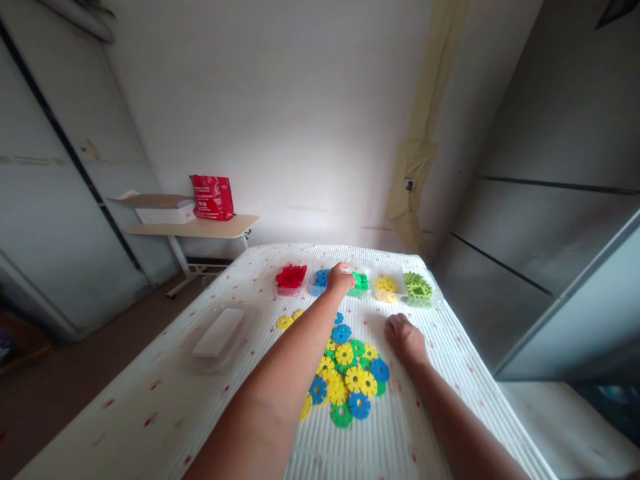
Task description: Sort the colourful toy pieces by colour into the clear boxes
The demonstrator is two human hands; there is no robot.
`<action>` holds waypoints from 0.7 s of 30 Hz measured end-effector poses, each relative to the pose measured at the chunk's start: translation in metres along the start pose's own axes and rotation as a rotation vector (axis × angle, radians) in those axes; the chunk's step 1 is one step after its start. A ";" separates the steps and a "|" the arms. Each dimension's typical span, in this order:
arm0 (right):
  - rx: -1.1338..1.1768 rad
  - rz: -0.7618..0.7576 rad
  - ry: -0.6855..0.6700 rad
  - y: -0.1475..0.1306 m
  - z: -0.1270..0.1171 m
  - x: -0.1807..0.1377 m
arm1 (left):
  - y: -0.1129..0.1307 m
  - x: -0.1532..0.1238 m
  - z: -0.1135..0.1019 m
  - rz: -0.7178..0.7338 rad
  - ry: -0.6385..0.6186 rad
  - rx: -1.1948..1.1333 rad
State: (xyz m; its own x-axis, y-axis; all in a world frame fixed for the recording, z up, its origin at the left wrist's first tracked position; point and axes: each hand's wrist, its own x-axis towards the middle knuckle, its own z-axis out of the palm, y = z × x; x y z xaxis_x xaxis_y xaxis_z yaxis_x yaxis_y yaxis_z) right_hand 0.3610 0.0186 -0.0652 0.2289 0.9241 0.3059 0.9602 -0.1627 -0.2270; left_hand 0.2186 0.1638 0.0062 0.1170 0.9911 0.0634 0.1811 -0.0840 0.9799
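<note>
My left hand (pixel 341 279) reaches across to a clear box of green pieces (pixel 360 284), its fingers closed at the box's left side. What they hold, if anything, is hidden. On the table to the right, my right hand (pixel 407 339) rests with curled fingers, and I cannot make out anything in them. Between my forearms lies a loose pile of notched plastic discs, among them a yellow disc (pixel 355 379), a blue disc (pixel 359 405) and a green disc (pixel 342 415). My left forearm covers part of the pile.
Along the far side stand clear boxes of red pieces (pixel 291 277), blue pieces (pixel 320 280), yellow discs (pixel 385 287) and light green pieces (pixel 418 287). A clear lid or tray (pixel 235 347) lies at left on the white ribbed tablecloth (pixel 270 267). A side table (pixel 215 227) carries a red bag (pixel 213 198).
</note>
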 end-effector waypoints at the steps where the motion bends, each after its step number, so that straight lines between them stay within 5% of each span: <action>1: 0.004 -0.003 -0.002 0.000 -0.001 0.000 | -0.003 0.000 0.001 0.005 0.004 0.019; 6: 0.030 -0.024 0.005 0.003 0.001 0.000 | -0.021 -0.032 -0.027 0.080 -0.016 0.134; 16: 0.118 -0.003 -0.019 0.006 -0.002 0.004 | -0.093 -0.138 -0.143 0.236 0.070 0.531; 21: 0.438 -0.075 -0.303 0.011 -0.028 0.003 | -0.117 -0.142 -0.157 0.215 0.150 0.618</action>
State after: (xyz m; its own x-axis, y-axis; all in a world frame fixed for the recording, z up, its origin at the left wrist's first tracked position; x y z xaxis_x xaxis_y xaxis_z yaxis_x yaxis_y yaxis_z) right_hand 0.3771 0.0097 -0.0412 0.0434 0.9966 0.0702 0.8006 0.0073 -0.5992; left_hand 0.0275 0.0493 -0.0874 0.0845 0.9455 0.3145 0.6998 -0.2810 0.6567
